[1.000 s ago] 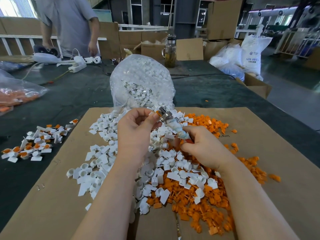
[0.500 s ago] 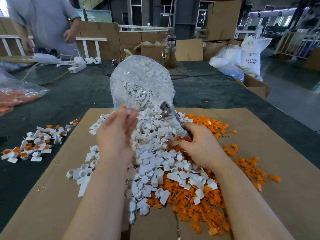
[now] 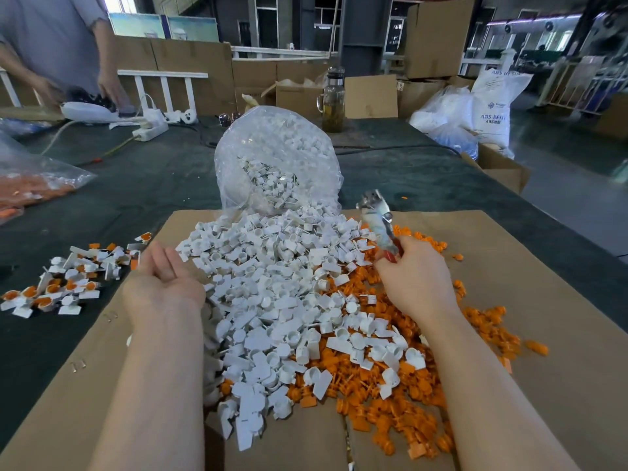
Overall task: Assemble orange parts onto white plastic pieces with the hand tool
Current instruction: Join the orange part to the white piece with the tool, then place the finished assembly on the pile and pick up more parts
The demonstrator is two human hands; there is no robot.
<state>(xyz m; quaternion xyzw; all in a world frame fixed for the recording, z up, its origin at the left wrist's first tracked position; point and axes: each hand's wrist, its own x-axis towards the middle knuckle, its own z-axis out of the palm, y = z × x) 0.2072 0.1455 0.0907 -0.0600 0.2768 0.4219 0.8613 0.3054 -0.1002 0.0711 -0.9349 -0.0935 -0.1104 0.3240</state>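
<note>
Since a moment ago our left hand [image 3: 163,280] has swung away from the tool and out to the left edge of the cardboard sheet [image 3: 530,338]; it now lies palm up with the fingers relaxed and holds nothing. Our right hand [image 3: 416,280] has stayed where it was, its fingers curled round the red grip of the hand tool [image 3: 379,220], whose metal head tilts up and away from us over the far right side of the heap.

White plastic pieces [image 3: 278,283] spill down the middle of the cardboard between our hands, out of a clear bag [image 3: 277,158] lying on its side at the far edge. Orange parts [image 3: 401,413] lie under and to the right of them, reaching toward us.

Left of the cardboard, on the dark green table [image 3: 142,185], we see a small group of white pieces with orange fitted in them [image 3: 61,287]. Farther left lies another bag [image 3: 34,185] of orange parts. Across the table a person in a grey shirt [image 3: 54,45] stands near a power strip [image 3: 149,130], and a glass jar [image 3: 333,100] stands beyond the bag.
</note>
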